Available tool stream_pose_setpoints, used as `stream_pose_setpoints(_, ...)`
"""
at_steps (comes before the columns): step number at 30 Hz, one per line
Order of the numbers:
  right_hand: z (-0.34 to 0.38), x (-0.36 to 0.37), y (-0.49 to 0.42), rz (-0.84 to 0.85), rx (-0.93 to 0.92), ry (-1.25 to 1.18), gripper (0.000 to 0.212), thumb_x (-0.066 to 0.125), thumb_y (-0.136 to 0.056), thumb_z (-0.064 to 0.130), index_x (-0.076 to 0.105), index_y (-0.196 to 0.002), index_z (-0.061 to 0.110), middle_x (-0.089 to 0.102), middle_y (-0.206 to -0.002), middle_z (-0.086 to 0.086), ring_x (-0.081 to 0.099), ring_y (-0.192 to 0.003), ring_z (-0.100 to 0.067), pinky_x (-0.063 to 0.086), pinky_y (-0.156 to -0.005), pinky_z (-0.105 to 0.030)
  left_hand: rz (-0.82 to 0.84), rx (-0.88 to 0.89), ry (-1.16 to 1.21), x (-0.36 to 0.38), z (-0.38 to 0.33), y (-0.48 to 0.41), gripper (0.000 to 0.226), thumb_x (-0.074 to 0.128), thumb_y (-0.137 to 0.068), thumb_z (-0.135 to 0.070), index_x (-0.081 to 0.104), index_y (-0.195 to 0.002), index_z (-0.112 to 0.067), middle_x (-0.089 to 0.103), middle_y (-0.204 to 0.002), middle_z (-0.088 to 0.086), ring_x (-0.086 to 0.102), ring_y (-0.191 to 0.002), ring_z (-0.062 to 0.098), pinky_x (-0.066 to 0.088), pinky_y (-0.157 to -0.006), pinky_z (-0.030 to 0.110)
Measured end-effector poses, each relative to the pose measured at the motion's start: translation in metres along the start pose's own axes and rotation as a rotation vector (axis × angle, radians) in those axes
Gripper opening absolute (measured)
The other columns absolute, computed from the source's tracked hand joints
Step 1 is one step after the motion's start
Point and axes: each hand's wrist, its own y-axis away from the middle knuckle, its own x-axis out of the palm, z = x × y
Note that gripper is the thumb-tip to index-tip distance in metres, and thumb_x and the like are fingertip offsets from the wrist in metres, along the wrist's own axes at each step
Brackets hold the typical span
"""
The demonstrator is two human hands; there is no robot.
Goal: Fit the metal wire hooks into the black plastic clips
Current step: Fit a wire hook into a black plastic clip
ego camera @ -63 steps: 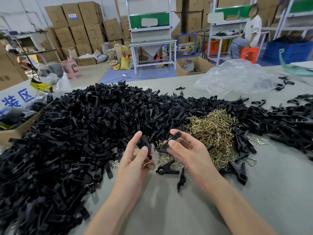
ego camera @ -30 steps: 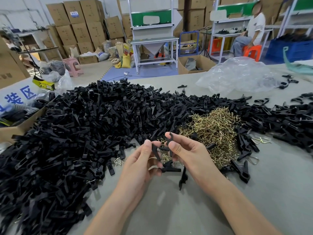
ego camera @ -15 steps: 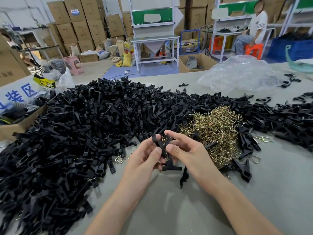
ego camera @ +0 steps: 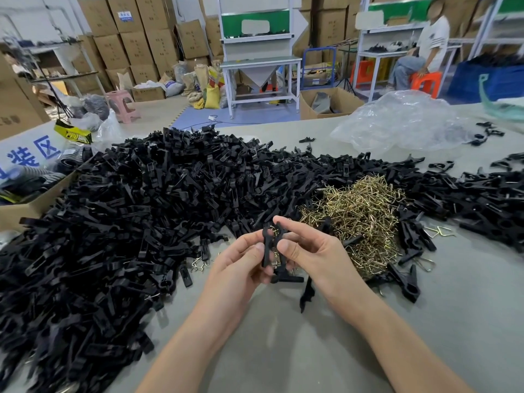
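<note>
My left hand [ego camera: 241, 268] pinches one black plastic clip half [ego camera: 266, 248] upright between thumb and fingers. My right hand [ego camera: 309, 251] pinches a second black clip half [ego camera: 279, 232] right beside it, the two pieces facing each other and nearly touching. A bit of brass wire shows between them. Directly behind my hands lies a heap of brass wire hooks [ego camera: 360, 211]. A huge pile of black clip parts [ego camera: 136, 211] covers the table's left and middle.
Two loose clip pieces [ego camera: 306, 293] lie just below my hands, an assembled clip [ego camera: 405, 282] to the right. More black parts [ego camera: 487, 205] spread at right. A crumpled clear plastic bag [ego camera: 402, 120] lies far right, a cardboard box [ego camera: 25, 205] at left. A person sits in the background.
My hands have come together, bringing the two clip halves from apart to side by side. They have also lifted slightly toward the wire heap.
</note>
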Motion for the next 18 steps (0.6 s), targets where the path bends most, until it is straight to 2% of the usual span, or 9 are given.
stream_pose_setpoints(5,-0.0001,-0.0020,0.0001,-0.023,-0.025,0.002,0.040,0.074,-0.079,0.035,0.073,-0.119,0.041,0.077,-0.101,0.000,0.068,-0.088,-0.009,0.054,-0.074,-0.020,0.007,-0.005,0.003,0.0013,-0.0040,0.0018,0.026,0.046,-0.100,-0.004,0.067,-0.116,-0.002,0.061,-0.075,0.005,0.054,-0.060,0.012,0.045,-0.055,0.020)
stream_pose_setpoints(13,-0.0038,-0.0020,-0.0009,0.004,-0.021,0.033,0.043,0.073,-0.080,0.034,0.070,-0.122,0.037,0.076,-0.094,0.002,0.063,-0.081,-0.012,0.055,-0.077,-0.023,-0.008,-0.032,0.032,0.0060,-0.0036,0.0029,0.022,0.051,-0.096,-0.006,0.066,-0.110,-0.003,0.062,-0.073,0.006,0.054,-0.058,0.012,0.044,-0.052,0.020)
stream_pose_setpoints(18,-0.0034,-0.0039,-0.0011,0.032,-0.027,0.013,0.040,0.073,-0.081,0.030,0.072,-0.121,0.035,0.076,-0.091,-0.001,0.064,-0.083,-0.014,0.056,-0.080,-0.025,-0.016,-0.053,0.034,0.0062,-0.0080,0.0048,0.024,0.060,-0.081,-0.015,0.058,-0.103,-0.006,0.063,-0.073,0.007,0.052,-0.057,0.013,0.041,-0.052,0.021)
